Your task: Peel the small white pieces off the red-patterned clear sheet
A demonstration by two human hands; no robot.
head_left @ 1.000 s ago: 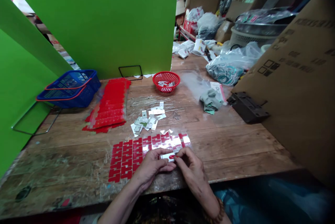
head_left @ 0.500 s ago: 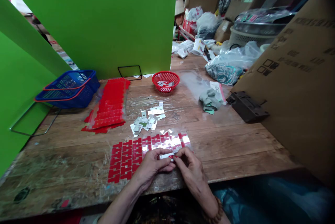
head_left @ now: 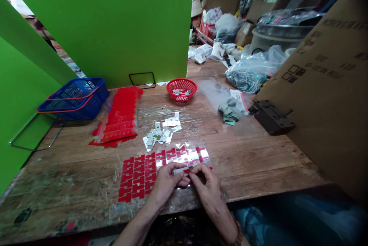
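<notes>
Both hands have crept slightly far and left. Left hand (head_left: 165, 182) and right hand (head_left: 205, 184) pinch the white strip (head_left: 182, 170), its long axis left-right between them, touching the red sticker sheet (head_left: 138, 175).

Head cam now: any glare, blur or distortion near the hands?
Head view: glare whitens the clear film over the red sticker sheet just beyond the left hand and right hand; both hands and the small strip they pinch are fairly sharp; wide-angle stretch smears the cardboard box and the bottom corners.

Wooden table (head_left: 258, 161), red sticker sheet (head_left: 143, 173), baskets (head_left: 181, 88)
</notes>
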